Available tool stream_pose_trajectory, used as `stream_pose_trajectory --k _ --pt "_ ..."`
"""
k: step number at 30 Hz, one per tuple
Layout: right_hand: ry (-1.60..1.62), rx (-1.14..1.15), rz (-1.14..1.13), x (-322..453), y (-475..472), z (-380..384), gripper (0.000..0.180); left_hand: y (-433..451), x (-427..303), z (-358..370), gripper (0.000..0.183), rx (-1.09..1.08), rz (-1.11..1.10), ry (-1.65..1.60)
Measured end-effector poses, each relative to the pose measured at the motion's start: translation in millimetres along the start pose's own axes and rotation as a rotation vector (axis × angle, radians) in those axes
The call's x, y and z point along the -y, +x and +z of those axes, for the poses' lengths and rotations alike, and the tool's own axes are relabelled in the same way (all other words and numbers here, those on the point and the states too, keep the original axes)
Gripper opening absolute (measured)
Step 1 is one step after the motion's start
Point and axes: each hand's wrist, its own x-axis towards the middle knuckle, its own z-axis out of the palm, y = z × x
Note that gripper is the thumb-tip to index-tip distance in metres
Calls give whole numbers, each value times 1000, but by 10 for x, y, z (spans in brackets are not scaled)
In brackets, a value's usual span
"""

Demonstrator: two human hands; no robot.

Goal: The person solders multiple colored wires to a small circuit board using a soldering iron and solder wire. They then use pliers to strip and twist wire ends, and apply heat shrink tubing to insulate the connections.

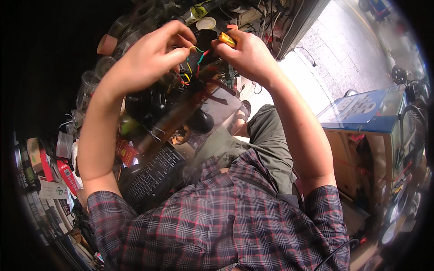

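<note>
My left hand (152, 59) is raised at the upper left, its thumb and forefinger pinching a thin yellow-green wire (196, 47). My right hand (245, 50) is closed around a small translucent yellow object (228, 40), perhaps a tool handle or a lighter; most of it is hidden in the fist. An orange-red piece (232, 26) shows just beyond the right knuckles. Between both hands hangs a red wire with a green section (200, 59). More yellow and red wires (185, 79) bunch together below, over a dark part that I cannot make out.
A black keyboard (154, 172) lies left of my lap, near an ashtray (179, 135) with cigarette butts and a red packet (127, 153). Clear plastic jars (90, 79) crowd the left. A glass-topped display case (362, 108) stands at right. Cables (271, 27) hang beyond my right hand.
</note>
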Motion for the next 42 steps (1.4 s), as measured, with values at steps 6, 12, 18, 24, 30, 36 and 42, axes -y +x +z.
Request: stream_pose_trajectory --k 6,12,18,24,30,36,42 --pt "-19 15 46 -115 -18 0 55 -754 -582 582 29 -340 24 636" --pt "28 10 27 -172 14 20 59 -599 -376 1202 42 -613 -216 564" --pt "12 5 40 -137 11 -5 66 -311 -66 1280 33 -716 -295 562" --pt "-12 24 31 -159 20 -19 67 -263 68 1302 19 -752 -234 448" --pt "11 -123 -98 -108 -230 -62 61 -290 122 1329 16 -815 -77 445" --pt "-159 -185 -320 108 -582 20 25 -303 286 1324 14 -858 8 453" --pt "-397 -112 -242 376 -690 72 36 -289 320 1355 13 -889 17 326"
